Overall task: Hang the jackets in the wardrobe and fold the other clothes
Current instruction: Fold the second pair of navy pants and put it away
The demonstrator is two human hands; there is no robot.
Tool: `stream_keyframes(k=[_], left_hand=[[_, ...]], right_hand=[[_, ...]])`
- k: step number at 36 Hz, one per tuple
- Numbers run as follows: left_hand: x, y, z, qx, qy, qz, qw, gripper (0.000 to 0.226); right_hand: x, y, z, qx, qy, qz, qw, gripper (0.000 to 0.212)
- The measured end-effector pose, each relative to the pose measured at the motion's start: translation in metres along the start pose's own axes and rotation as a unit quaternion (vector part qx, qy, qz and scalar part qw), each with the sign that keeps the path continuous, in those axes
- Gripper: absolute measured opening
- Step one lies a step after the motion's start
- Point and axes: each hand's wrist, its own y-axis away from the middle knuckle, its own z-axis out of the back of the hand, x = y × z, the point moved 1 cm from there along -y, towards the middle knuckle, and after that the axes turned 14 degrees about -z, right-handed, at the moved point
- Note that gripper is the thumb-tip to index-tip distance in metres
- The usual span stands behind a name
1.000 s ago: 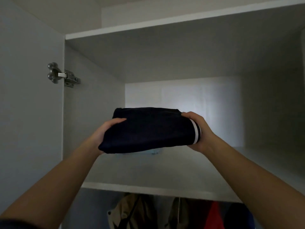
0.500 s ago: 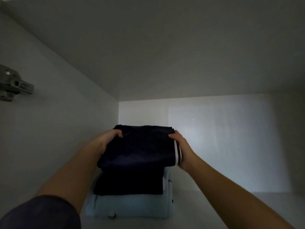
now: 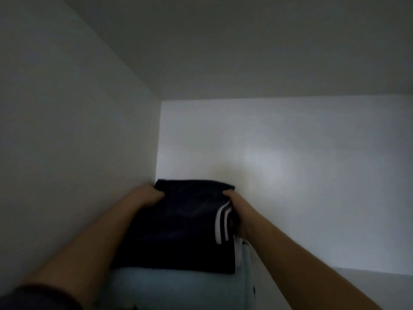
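Left grip (image 3: pixel 145 196) is curled over the left edge of a folded navy garment (image 3: pixel 178 231). Right grip (image 3: pixel 240 212) is clamped on its right edge, thumb on top, just beside two white stripes (image 3: pixel 221 227). The garment lies flat on a folded light-blue garment (image 3: pixel 169 285) in the back left corner of the wardrobe compartment, beside the side panel (image 3: pixel 78 130) and close to the back panel (image 3: pixel 290 175). A dark sleeve (image 3: pixel 33 298) shows on the left arm.

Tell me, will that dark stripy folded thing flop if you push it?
Probably floppy: the dark folded garment dents where the left hand and right hand grip it. Likely slides, not rolls, lying flat on the light blue garment.
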Motion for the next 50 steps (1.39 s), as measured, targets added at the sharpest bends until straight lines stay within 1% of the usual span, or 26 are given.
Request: stream_keyframes(k=[2,4,7,10,12,13,15,17,18,20,22,23,25,27,29,31,34,36,37,38,40,41,43,45,48,50], left_hand=[[0.000,0.000,0.006,-0.008,-0.037,-0.001,0.999,0.043],[-0.003,0.002,0.013,-0.016,-0.078,0.022,0.997,0.052],[-0.007,0.001,0.018,-0.005,-0.134,0.044,0.990,0.061],[-0.003,0.005,0.008,0.023,-0.164,0.058,0.984,0.061],[-0.003,0.007,0.006,-0.001,-0.184,0.043,0.982,0.059],[-0.005,0.007,0.007,-0.027,-0.197,0.019,0.980,0.057],[-0.015,0.007,0.013,-0.084,-0.227,-0.075,0.967,0.056],[-0.026,0.003,0.015,-0.110,-0.234,-0.191,0.947,0.059],[-0.029,0.002,0.012,-0.092,-0.213,-0.236,0.944,0.057],[-0.029,0.000,-0.003,0.000,-0.143,-0.277,0.950,0.052],[-0.020,0.000,-0.024,0.104,-0.109,-0.243,0.958,0.053],[-0.016,0.000,-0.032,0.139,-0.119,-0.210,0.960,0.057],[-0.011,-0.002,-0.037,0.169,-0.153,-0.163,0.960,0.061],[-0.009,-0.005,-0.034,0.166,-0.157,-0.138,0.964,0.064],[-0.005,-0.007,-0.027,0.140,-0.148,-0.131,0.970,0.071],[-0.002,-0.012,-0.021,0.098,-0.144,-0.141,0.975,0.073],[-0.009,-0.009,-0.013,0.045,-0.158,-0.158,0.974,0.067],[-0.019,-0.004,-0.011,0.012,-0.162,-0.175,0.971,0.063],[-0.021,-0.004,-0.013,0.007,-0.162,-0.182,0.970,0.062],[-0.019,-0.006,-0.017,0.018,-0.161,-0.183,0.970,0.065],[-0.012,-0.009,-0.029,0.076,-0.171,-0.178,0.966,0.091],[-0.006,-0.011,-0.037,0.106,-0.180,-0.164,0.964,0.104],[0.006,-0.018,-0.048,0.124,-0.184,-0.136,0.966,0.111],[0.004,-0.014,-0.050,0.115,-0.183,-0.126,0.968,0.098],[-0.004,-0.009,-0.049,0.105,-0.179,-0.116,0.971,0.066],[-0.009,-0.005,-0.048,0.108,-0.175,-0.114,0.972,0.062]], right_hand=[[0.002,-0.002,0.003,-0.032,0.008,0.051,0.998,0.064],[0.003,0.006,0.003,-0.030,0.032,0.080,0.996,0.075],[-0.003,0.011,0.002,-0.017,0.080,0.074,0.994,0.077],[-0.008,0.009,0.000,-0.040,0.107,0.067,0.991,0.077],[-0.001,0.010,-0.002,-0.062,0.126,0.083,0.987,0.080],[0.004,0.010,-0.002,-0.089,0.175,0.118,0.973,0.081],[0.017,0.014,-0.006,-0.139,0.322,0.225,0.909,0.081],[0.030,0.028,-0.017,-0.130,0.406,0.319,0.847,0.073],[0.033,0.031,-0.025,-0.102,0.426,0.334,0.835,0.069],[0.033,0.027,-0.038,-0.070,0.499,0.299,0.810,0.067],[0.016,0.010,-0.043,-0.079,0.634,0.199,0.743,0.074],[0.006,0.000,-0.040,-0.083,0.676,0.135,0.720,0.078],[-0.006,-0.011,-0.030,-0.078,0.684,0.056,0.723,0.082],[-0.004,-0.010,-0.025,-0.077,0.679,0.056,0.728,0.083],[-0.001,-0.005,-0.023,-0.078,0.676,0.068,0.729,0.084],[0.000,-0.005,-0.020,-0.068,0.656,0.091,0.746,0.086],[0.006,0.003,-0.017,-0.030,0.589,0.149,0.794,0.099],[0.014,0.010,-0.020,-0.022,0.540,0.178,0.823,0.098],[0.017,0.014,-0.022,-0.018,0.534,0.184,0.825,0.096],[0.016,0.015,-0.025,-0.011,0.541,0.184,0.821,0.098],[0.009,0.017,-0.028,0.001,0.605,0.151,0.782,0.099],[0.004,0.018,-0.029,0.002,0.643,0.120,0.757,0.093],[-0.002,0.015,-0.025,-0.008,0.671,0.080,0.737,0.083],[-0.001,0.015,-0.018,-0.013,0.670,0.075,0.738,0.081],[0.001,0.016,-0.013,-0.002,0.658,0.080,0.749,0.078],[0.000,0.014,-0.012,0.002,0.648,0.089,0.756,0.075]])
